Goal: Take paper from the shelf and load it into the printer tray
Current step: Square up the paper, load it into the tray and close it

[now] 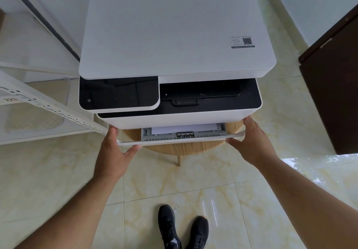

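Note:
A white printer (pixel 174 35) with a black front panel stands on a round wooden stool (pixel 174 149). Its paper tray (pixel 180 139) sticks out a short way at the bottom. White paper (pixel 184 128) lies inside the tray behind the grey guides. My left hand (pixel 114 151) grips the tray's left front corner, thumb under the front lip. My right hand (pixel 253 142) grips the tray's right front corner. Both hands touch the tray's white front panel.
A white metal shelf (pixel 38 101) stands to the left, its slotted upright close to my left hand. A dark brown cabinet (pixel 333 93) stands at the right. My black shoes (pixel 182 229) are on the tiled floor (pixel 58 171) below the stool.

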Tool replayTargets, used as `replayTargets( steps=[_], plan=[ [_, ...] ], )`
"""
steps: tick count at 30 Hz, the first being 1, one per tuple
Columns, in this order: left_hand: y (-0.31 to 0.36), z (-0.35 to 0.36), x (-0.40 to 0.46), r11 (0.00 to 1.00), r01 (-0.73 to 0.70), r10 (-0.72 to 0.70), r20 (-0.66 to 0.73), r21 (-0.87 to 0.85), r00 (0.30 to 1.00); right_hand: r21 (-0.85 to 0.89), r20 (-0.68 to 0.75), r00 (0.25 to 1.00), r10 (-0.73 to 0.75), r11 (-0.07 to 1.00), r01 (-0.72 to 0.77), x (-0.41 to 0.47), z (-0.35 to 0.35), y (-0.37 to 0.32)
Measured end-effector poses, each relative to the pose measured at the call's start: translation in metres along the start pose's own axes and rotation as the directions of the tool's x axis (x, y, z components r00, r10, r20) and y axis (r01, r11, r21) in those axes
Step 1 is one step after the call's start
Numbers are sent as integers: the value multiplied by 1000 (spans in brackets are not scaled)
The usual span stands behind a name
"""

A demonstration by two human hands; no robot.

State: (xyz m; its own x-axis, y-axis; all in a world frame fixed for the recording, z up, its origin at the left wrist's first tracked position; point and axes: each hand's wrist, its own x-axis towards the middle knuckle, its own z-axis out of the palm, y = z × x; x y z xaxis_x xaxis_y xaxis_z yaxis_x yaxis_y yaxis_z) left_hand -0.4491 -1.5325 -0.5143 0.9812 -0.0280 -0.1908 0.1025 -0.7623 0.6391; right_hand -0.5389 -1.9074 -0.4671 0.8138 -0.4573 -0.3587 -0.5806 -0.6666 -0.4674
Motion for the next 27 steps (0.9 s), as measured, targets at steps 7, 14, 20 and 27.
replayTargets(
  steps=[7, 14, 20, 27],
  plan=[
    [2, 0, 3, 999, -3, 2, -18, -39, 1000, 16, -13, 1000, 11, 1000, -11, 0, -1, -4],
    [6, 3, 8, 997, 15, -17, -36, -75, 999, 0, -10, 1000, 24, 1000, -24, 3, -3, -3],
    [2, 2, 12, 995, 30, -32, -23, -93, 999, 28, -21, 999, 26, 999, -25, 2, -1, -5],
    [2, 1, 14, 997, 19, -22, -34, -79, 999, 67, -31, 998, 47, 997, -45, 2, 1, -6]
  ],
)
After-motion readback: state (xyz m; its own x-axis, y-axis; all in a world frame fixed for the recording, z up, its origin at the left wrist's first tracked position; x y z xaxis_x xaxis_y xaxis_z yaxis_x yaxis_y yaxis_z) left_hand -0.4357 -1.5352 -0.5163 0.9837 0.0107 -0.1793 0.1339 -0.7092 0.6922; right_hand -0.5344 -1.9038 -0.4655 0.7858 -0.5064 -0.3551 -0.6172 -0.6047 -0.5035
